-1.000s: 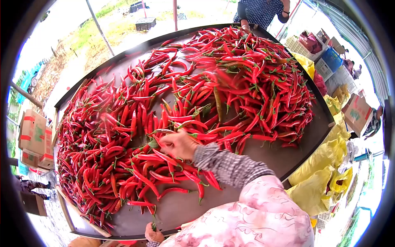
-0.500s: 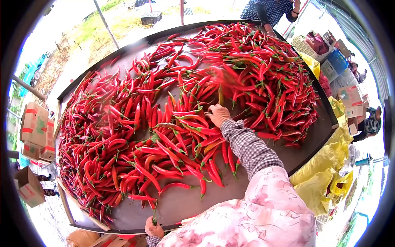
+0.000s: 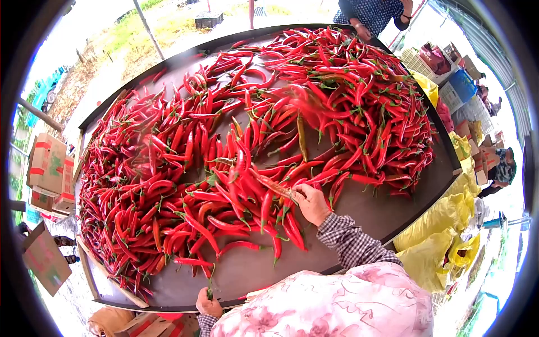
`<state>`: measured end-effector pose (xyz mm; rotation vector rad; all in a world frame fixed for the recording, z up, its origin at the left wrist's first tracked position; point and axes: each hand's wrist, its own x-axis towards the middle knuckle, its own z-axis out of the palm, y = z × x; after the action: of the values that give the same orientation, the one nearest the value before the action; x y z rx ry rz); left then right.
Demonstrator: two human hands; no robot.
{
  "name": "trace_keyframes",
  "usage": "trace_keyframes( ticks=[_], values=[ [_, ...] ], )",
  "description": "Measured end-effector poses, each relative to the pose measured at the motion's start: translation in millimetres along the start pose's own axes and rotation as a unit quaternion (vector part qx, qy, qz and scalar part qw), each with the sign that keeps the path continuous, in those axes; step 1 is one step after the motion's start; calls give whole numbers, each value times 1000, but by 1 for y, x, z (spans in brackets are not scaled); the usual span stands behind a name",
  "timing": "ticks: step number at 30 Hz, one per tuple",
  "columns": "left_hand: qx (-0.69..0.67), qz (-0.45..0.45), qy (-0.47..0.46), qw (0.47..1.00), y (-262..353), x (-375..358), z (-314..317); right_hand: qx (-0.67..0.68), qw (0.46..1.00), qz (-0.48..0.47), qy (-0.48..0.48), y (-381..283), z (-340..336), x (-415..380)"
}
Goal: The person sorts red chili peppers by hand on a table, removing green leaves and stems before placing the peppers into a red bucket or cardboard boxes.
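Red chili peppers with green stems lie in a thick layer over a broad brown table. Over the near middle of the heap, my right hand pinches a dull orange-brown chili pepper by one end, its length pointing up and left. My left hand is closed at the table's near edge, with a small green bit showing at the fingers; what it holds is not clear. Just above it lies the stem of a red chili. A yellowish-brown chili rests beyond my right hand.
A dark raised rim borders the table. Another person's hand is at the far edge. Yellow sacks line the right side. Cardboard boxes are stacked at left, with crates at back right.
My right hand has drawn back toward me and slightly right, now with the orange-brown chili lifted in it. Nearby chilies have shifted. My left hand has moved only slightly.
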<state>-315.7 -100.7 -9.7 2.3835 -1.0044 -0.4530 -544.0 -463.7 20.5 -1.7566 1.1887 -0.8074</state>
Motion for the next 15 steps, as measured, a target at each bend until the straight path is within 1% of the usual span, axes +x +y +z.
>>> trace_keyframes(
  ticks=[1, 2, 3, 4, 5, 7, 8, 9, 10, 11, 12, 13, 14, 15],
  values=[
    [-9, -1, 6, 1000, 1, 0, 0, 2, 1000, 2, -2, 0, 3, -3],
    [-20, 21, 18, 999, 4, 3, -1, 166, 979, 114, -13, 0, 7, -6],
    [-15, 17, 17, 1000, 10, 6, -1, 325, 919, 223, -22, -5, 11, -8],
    [-73, 17, 23, 997, 18, 11, 0, 372, 896, 242, -20, -12, 12, -11],
    [-132, 16, 30, 991, 29, 16, 1, 373, 894, 246, -25, -14, 17, -14],
    [-203, 28, -15, 979, 72, 33, -7, 414, 885, 211, -20, -17, 22, -19],
    [-203, 27, -12, 979, 87, 42, -5, 385, 895, 224, -15, -24, 22, -21],
    [-263, 26, -69, 962, 99, 50, -3, 387, 895, 223, -17, -25, 25, -24],
    [-320, 26, -126, 939, 110, 56, -1, 342, 916, 206, -32, -25, 27, -28],
    [-320, 28, -123, 939, 122, 61, 2, 297, 935, 188, -46, -26, 29, -30],
    [-376, 18, -165, 912, 134, 67, 4, 201, 977, 68, -22, -29, 34, -33],
    [-430, 9, -207, 879, 144, 71, 6, 58, 996, 16, -65, -32, 30, -33],
    [-429, 12, -205, 880, 153, 74, 8, 3, 995, -96, -35, -40, 30, -34],
    [-508, -92, -253, 818, 161, 77, 10, -51, 978, -205, -4, -48, 33, -34]
  ],
)
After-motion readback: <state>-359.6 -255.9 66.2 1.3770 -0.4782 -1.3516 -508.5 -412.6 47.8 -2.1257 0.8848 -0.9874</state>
